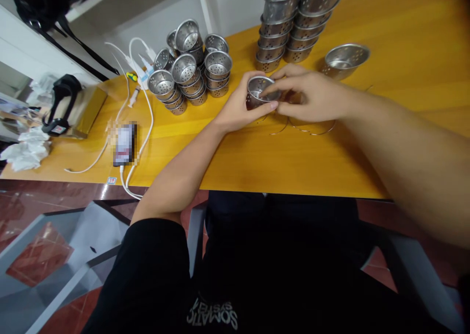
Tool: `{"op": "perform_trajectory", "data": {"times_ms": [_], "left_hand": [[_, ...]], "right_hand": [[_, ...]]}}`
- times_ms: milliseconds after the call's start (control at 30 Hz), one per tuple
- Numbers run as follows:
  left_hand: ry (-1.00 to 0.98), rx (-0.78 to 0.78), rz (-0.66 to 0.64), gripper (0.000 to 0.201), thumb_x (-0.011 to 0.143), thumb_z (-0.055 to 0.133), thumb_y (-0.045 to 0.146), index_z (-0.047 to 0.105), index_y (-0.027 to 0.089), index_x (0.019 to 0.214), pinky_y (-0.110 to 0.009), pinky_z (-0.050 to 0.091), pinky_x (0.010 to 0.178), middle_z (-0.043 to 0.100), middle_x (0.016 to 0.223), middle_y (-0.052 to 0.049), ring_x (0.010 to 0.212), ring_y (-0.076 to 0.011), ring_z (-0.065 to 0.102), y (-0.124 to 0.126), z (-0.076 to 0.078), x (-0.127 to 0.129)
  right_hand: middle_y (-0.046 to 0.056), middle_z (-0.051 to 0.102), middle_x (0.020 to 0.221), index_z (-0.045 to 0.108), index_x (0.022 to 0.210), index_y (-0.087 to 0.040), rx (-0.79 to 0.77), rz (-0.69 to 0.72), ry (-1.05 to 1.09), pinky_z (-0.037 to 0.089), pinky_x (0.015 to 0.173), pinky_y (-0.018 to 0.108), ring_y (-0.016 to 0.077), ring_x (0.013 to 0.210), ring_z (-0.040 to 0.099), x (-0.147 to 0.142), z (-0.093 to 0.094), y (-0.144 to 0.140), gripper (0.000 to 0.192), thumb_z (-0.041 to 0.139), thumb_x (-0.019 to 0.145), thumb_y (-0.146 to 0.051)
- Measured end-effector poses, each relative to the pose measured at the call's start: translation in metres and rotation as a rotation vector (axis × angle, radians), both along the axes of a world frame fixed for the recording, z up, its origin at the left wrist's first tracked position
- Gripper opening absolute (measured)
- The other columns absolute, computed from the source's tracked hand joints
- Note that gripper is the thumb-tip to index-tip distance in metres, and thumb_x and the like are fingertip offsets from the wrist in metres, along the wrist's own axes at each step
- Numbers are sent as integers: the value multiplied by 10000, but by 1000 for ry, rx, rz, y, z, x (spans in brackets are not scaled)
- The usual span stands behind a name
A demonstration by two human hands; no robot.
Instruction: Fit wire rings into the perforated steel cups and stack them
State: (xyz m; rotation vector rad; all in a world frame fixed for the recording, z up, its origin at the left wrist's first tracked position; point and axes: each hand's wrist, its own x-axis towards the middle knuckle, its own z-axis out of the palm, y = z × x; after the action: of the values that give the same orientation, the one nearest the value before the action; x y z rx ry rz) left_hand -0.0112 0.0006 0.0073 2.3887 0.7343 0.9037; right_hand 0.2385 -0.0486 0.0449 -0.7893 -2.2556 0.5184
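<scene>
Both hands met just above the centre of the frame, over the yellow bench point(293, 162). The left hand point(240, 111) cupped a small perforated metal cup point(259, 90) from below and from the left side, its grip closed around the cup's wall with the thumb lying along the near edge. The right hand point(312, 96) came in from the right, fingers point(273, 85) laid across the cup's open rim and pinched together on it; whether they also held a separate small part could not be told. The cup sat tilted, mouth toward the upper right, just clear of or resting on the bench surface; contact could not be confirmed.

Thin wire rings point(312, 128) lay on the bench directly below the right hand. One loose metal bowl point(345, 59) lay tilted to the upper right of the hands. Two tall stacks of like bowls point(290, 30) stood at the top centre-right of the frame. A cluster of shorter stacks of perforated cups point(191, 69) stood at the upper centre-left. A phone point(125, 143) lay at the left of the frame near the bench's front edge, with white cables point(145, 108) running past it. Crumpled white paper point(25, 150) lay at the far left edge.
</scene>
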Motion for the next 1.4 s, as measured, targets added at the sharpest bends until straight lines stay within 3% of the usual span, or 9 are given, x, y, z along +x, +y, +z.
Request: {"op": "perform_trajectory", "data": {"times_ms": [167, 367, 467, 533, 667, 800, 1100, 1267, 1400], "left_hand": [[-84, 76, 153, 944, 914, 652, 883, 357, 315, 1607, -539, 373, 1373, 519, 1588, -135, 1570, -328, 509, 8, -1, 2], [-132, 92, 177, 1068, 937, 622, 867, 147, 317, 1720, -561, 406, 1356, 392, 1716, -175, 1636, -345, 427, 18, -10, 2], [-96, 122, 195, 930, 955, 623, 830, 265, 381, 1687, -542, 455, 1316, 398, 1735, -135, 1645, -353, 411, 15, -3, 0], [-74, 117, 206, 786, 980, 610, 800, 388, 394, 1615, -515, 510, 1255, 463, 1692, -117, 1575, -344, 497, 8, 5, -1], [-21, 78, 118, 539, 1078, 502, 702, 579, 291, 1418, -489, 586, 1137, 628, 1449, -103, 1303, -273, 695, -8, 15, 3], [-2, 47, 7, 390, 1084, 565, 586, 649, 260, 1280, -435, 608, 1119, 684, 1352, -88, 1244, -231, 714, -18, 19, 8], [27, -14, -42, 292, 1046, 647, 443, 676, 242, 1254, -455, 581, 1210, 675, 1476, -100, 1413, -245, 667, -16, 16, 10], [30, -24, -36, 285, 1016, 670, 397, 688, 232, 1248, -425, 577, 1208, 691, 1475, -108, 1407, -238, 682, -16, 15, 10], [48, -71, -23, 313, 1003, 675, 387, 684, 236, 1277, -419, 523, 1298, 666, 1561, -115, 1484, -234, 656, -17, 14, 10]], "right_hand": [[140, 688, 1309, 776, 1260, -298, 51, -59, 68, 634, 917, 470, 260, 990, 703, 0, 6, 0, 264, 705, 1034, -415], [140, 678, 1285, 788, 1170, -252, 91, -241, 36, 630, 852, 429, 236, 933, 682, 2, 5, 3, 222, 758, 991, -380], [119, 678, 1263, 793, 1154, -242, 112, -359, -29, 631, 861, 431, 228, 910, 677, 5, 3, 6, 222, 775, 965, -358], [121, 676, 1280, 797, 1170, -240, 104, -411, -74, 630, 912, 448, 241, 946, 688, 8, 2, 8, 240, 783, 961, -358], [151, 687, 1283, 806, 1200, -249, 82, -468, -147, 591, 1056, 502, 325, 1158, 688, 13, -1, 13, 272, 775, 983, -410], [154, 691, 1247, 809, 1204, -248, 71, -508, -213, 569, 1086, 511, 348, 1203, 676, 12, -4, 17, 282, 748, 997, -431], [188, 723, 1311, 810, 1285, -176, 1, -547, -290, 544, 1125, 512, 380, 1270, 684, -1, -3, 15, 367, 658, 1018, -376], [136, 746, 1448, 587, 1611, -178, -104, -390, -116, 601, 1018, 423, 270, 1102, 766, -3, -3, 9, 599, 562, 1019, -267], [118, 736, 1488, 588, 1606, -225, -82, -410, -70, 597, 1025, 418, 252, 1113, 763, -1, 3, 5, 572, 513, 1039, -242]]}}
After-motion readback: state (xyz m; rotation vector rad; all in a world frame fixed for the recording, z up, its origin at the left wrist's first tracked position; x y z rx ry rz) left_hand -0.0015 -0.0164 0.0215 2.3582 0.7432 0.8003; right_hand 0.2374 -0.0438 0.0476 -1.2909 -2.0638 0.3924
